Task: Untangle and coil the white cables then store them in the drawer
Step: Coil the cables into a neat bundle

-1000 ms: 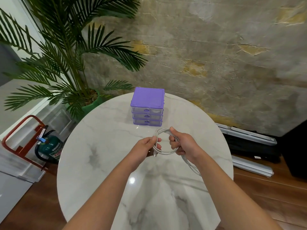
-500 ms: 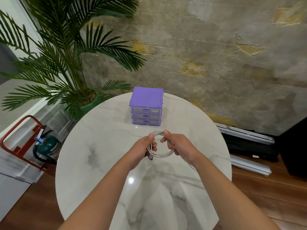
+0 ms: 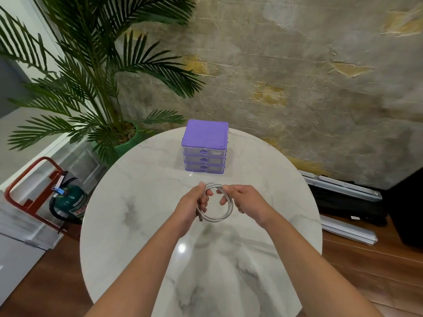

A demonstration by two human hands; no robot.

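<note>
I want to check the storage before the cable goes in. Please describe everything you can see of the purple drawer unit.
The purple drawer unit is a small box that looks like plastic, with a flat purple top and frame. It has three clear drawers stacked one above another, each with a small purple handle; all three look closed. Something pale shows inside the top drawer. It stands upright at the far side of the round marble table. Neither hand touches it.

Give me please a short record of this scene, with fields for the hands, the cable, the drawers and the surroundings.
left hand: grips the coil's left side
right hand: pinches the coil's top right
white cable: coiled in a loop, held above the table
drawer unit: purple, three drawers, all closed, beyond the hands
surroundings: palm plant and fire extinguisher at left
</note>
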